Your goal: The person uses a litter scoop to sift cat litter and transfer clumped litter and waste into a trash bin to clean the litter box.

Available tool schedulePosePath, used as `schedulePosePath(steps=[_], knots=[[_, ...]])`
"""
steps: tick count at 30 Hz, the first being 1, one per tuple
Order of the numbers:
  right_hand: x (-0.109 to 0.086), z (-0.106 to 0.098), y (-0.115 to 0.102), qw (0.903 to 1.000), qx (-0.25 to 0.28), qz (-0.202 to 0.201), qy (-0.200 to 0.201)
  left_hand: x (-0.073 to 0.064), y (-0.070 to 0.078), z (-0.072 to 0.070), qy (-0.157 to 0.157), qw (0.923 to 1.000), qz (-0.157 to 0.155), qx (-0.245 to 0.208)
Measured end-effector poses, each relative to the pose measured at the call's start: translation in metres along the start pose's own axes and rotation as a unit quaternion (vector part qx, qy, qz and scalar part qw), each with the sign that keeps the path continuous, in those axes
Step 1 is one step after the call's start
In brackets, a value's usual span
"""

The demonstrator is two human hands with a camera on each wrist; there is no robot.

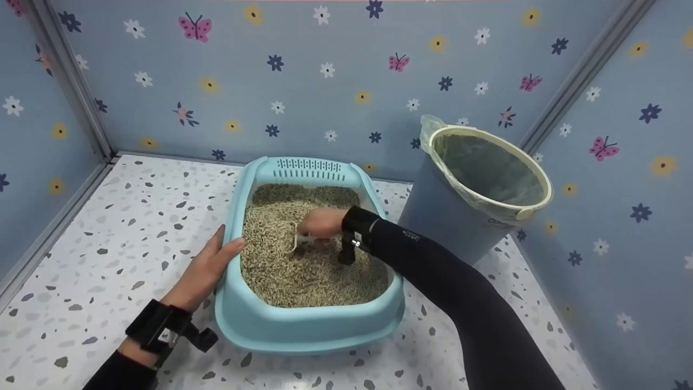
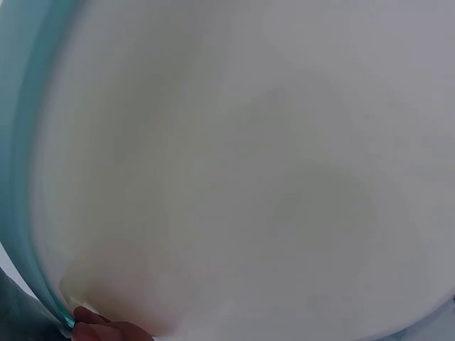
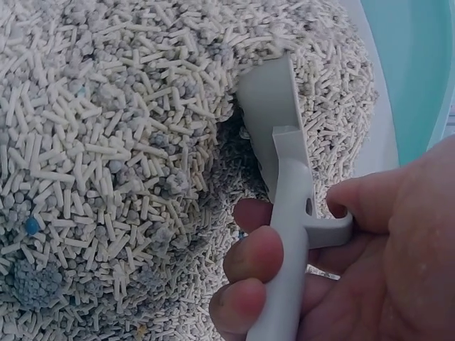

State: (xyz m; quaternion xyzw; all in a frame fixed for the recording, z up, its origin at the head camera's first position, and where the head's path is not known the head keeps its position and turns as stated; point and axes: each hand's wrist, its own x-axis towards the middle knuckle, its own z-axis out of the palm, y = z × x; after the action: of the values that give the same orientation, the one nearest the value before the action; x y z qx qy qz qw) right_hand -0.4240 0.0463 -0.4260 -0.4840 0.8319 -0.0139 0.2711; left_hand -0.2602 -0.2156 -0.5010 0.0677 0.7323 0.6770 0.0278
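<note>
A light blue litter box [image 1: 308,327] filled with pale pellet litter [image 1: 281,281] stands on the floor. My right hand [image 1: 323,222] is over the litter, its fingers curled round the handle of a white litter scoop [image 3: 288,185]. In the right wrist view the scoop's head is partly sunk in the litter beside a dark hollow, standing on edge. My left hand [image 1: 208,262] grips the box's left rim, thumb over the top and fingers on the outside. Only some fingertips [image 2: 106,330] show in the left wrist view, against the box's white outer wall [image 2: 249,177].
A blue bin [image 1: 452,216] lined with a thin translucent bag [image 1: 490,168] stands at the right of the box. Flower-patterned panels [image 1: 325,81] close in the back and both sides. The floor [image 1: 135,233] is white with grey specks. Grey clumps [image 3: 39,284] lie among the pellets.
</note>
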Motion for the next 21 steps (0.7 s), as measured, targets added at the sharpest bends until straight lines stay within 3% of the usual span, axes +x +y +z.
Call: schedulePosePath(steps=[5, 8, 12, 17, 21], knots=[[-0.001, -0.001, 0.0, 0.9998, -0.012, -0.016, 0.007, 0.0, 0.001, -0.001, -0.003, 1.0, 0.003, -0.005], [-0.004, -0.001, -0.001, 0.9991, 0.04, 0.008, 0.011, 0.0, 0.0, -0.001, -0.007, 0.9999, 0.003, -0.008], [-0.007, 0.0, 0.0, 0.9912, 0.119, 0.054, 0.021, 0.0, 0.001, 0.0, -0.008, 1.0, -0.003, -0.001], [-0.011, -0.003, 0.0, 0.985, 0.154, 0.065, 0.042, 0.001, 0.003, -0.001, -0.008, 0.9999, -0.009, 0.004], [-0.017, -0.006, -0.001, 0.9744, 0.201, 0.085, 0.052, 0.001, 0.004, -0.001, -0.013, 0.9999, -0.006, -0.003]])
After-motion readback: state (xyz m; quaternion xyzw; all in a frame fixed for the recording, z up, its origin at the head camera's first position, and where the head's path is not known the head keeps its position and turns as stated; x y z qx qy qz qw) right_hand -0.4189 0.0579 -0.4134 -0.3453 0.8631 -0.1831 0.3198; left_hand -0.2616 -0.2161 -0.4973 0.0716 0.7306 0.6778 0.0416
